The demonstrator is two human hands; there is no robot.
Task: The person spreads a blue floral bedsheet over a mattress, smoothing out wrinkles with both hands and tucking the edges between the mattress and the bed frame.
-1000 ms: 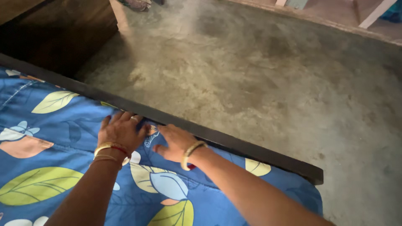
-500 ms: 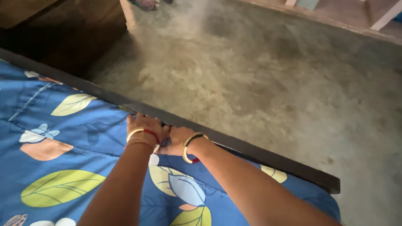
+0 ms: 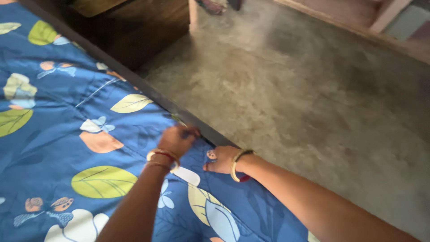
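Blue leaf-print bedsheet (image 3: 67, 134) spread flat over bed, edge running along dark bed frame (image 3: 148, 92).

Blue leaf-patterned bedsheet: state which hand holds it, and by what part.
The left hand pinches the blue leaf-patterned bedsheet at its edge by the dark bed frame; the right hand presses flat, no grip.

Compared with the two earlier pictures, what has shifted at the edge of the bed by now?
The left hand has gone from lying flat to bunched, fingertips at the sheet's edge by the dark bed frame. The right hand stays pressed at that edge. The view has swung, showing more sheet. Bangles and concrete floor are unchanged.
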